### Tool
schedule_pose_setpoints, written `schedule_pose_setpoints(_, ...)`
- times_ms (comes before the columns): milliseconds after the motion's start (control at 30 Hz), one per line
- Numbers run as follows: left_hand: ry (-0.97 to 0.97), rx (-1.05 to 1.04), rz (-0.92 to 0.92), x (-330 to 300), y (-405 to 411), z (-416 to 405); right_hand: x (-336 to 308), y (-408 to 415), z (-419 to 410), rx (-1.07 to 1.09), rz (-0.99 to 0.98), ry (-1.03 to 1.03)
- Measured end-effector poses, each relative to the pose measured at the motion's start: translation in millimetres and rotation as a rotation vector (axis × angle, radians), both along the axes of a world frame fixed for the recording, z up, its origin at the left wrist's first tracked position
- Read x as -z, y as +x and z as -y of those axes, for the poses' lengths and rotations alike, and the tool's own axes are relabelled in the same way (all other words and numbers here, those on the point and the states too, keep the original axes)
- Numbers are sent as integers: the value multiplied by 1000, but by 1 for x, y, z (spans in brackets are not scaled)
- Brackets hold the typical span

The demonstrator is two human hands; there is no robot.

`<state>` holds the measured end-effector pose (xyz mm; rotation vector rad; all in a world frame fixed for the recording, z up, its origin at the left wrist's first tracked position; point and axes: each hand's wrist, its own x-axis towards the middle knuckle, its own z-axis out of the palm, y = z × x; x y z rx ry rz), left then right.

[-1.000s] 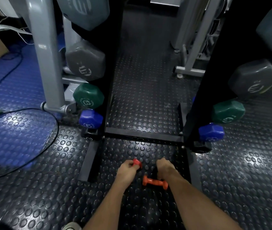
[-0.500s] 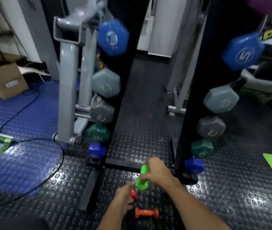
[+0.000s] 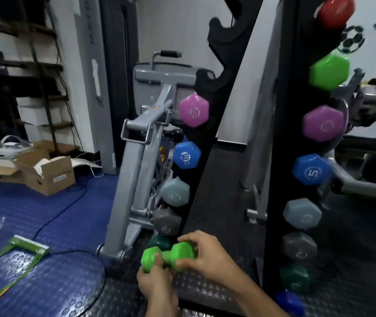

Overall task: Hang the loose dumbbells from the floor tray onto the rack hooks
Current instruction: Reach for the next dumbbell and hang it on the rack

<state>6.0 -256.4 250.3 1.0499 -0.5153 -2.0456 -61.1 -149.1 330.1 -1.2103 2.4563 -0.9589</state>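
A gym: dumbbell rack (image 3: pixel 281 156), grey weight machine (image 3: pixel 136 179), studded rubber floor (image 3: pixel 354 259).

Two bare forearms enter from the lower edge. The left hand (image 3: pixel 156 286) and right hand (image 3: pixel 207 255) wear no gloves, rings or watch. No sleeve reaches the visible part of either arm.

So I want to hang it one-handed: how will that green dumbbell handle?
Probably light: the green dumbbell is small beside the racked ones. Rigid, likely. Its glossy coating may be slippery, so both the left hand and right hand gripping helps.
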Motion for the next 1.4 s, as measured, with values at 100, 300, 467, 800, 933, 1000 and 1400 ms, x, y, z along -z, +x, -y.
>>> schedule_pose_setpoints(100, -84, -121, -22, -43, -1, 17, -41, 0, 5, -73, 54, -153)
schedule_pose_setpoints(300, -333, -124, -141, -161, 1, 37, -136, -1, 22, -85, -38, -454)
schedule_pose_setpoints(467, -477, -59, -242, -275, -29, 61, -223, -12, 38, -3, -153, -668)
schedule_pose_setpoints(800, -585, 379, -435, -421, -79, 72, -329, -29, 59, 287, -340, -812)
schedule_pose_setpoints(933, -612, 478, -410, -440, -98, 70, -330, -42, 61, 416, -277, -849)
schedule_pose_setpoints(1000, -634, 492, -369, -447, -107, 66, -332, -50, 59, 463, -314, -828)
schedule_pose_setpoints(1400, -812, 630, -55, -468, -150, 71, -337, -75, 52, 580, -485, -710)
